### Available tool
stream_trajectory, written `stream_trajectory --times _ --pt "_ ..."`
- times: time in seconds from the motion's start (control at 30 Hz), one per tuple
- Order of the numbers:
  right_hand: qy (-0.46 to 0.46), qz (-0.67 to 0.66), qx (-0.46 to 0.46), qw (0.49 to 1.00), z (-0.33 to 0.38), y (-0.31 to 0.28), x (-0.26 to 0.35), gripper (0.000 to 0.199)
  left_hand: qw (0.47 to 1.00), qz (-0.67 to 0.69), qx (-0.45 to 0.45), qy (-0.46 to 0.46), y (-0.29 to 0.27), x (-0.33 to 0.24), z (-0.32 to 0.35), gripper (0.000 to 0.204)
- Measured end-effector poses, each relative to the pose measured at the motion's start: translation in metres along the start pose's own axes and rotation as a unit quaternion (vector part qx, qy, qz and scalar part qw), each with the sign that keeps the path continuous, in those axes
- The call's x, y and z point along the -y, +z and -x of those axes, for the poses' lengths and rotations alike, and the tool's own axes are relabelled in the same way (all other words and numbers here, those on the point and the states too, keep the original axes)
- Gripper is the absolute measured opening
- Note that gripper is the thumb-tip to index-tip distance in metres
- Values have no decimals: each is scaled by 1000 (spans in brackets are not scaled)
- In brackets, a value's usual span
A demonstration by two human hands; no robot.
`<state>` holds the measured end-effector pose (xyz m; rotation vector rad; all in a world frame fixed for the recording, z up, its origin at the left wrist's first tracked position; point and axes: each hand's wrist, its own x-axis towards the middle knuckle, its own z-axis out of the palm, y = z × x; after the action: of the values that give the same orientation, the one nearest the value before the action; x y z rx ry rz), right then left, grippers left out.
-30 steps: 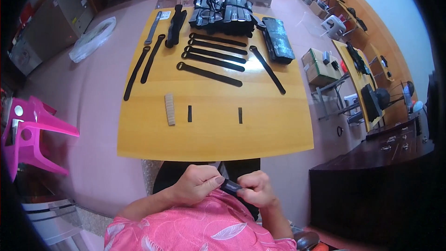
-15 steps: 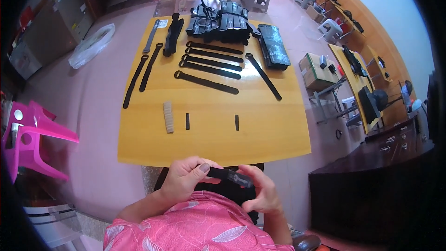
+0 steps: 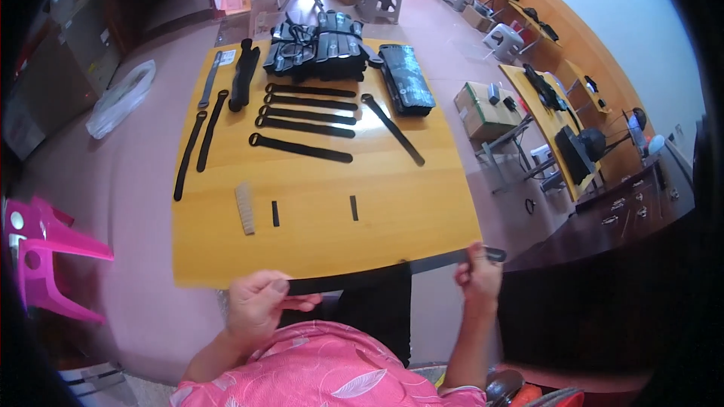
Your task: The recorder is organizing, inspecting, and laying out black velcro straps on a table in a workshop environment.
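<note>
A long black strap (image 3: 362,279) is stretched taut between my hands along the table's front edge. My left hand (image 3: 259,301) pinches one end of it between thumb and fingers. At the other end my right hand (image 3: 480,275) is closed round it, with a rounded tip sticking out past the fist. On the yellow table (image 3: 407,211) lie several black straps with ring ends, among them a lower one (image 3: 302,148) and a slanted one (image 3: 394,130). Nearer me are two short black strips, a left one (image 3: 275,213) and a right one (image 3: 354,208), beside a ribbed beige strip (image 3: 244,209).
A tied bundle of black straps (image 3: 317,45) and a dark flat stack (image 3: 407,81) sit at the table's far side. A pink stool (image 3: 60,256) stands at left, a dark cabinet (image 3: 588,286) at right. A cardboard box (image 3: 483,117) is beyond the table's right edge.
My right hand has moved far to the right, drawing the folded strap out to its length. My left hand has shifted left and slightly down. The whole view has swung somewhat to the right.
</note>
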<state>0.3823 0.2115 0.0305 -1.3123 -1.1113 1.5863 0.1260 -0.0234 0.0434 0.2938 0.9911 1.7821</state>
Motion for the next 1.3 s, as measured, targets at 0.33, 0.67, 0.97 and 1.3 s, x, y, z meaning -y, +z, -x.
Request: stream_trajectory --times 0.33,0.67,0.97,1.3 --pt "-106 -179 -160 965 -76 -145 62 24 975 -81 -111 172 -41 -57 17 25" --pt "-554 487 -11 675 -100 -2 20 28 989 2 69 132 -33 -39 30 25" --pt "-536 596 106 589 -114 24 2 28 994 -26 57 90 -9 -43 27 21" --pt "-403 423 222 781 -10 44 5 25 964 -135 146 178 10 -14 2 18"
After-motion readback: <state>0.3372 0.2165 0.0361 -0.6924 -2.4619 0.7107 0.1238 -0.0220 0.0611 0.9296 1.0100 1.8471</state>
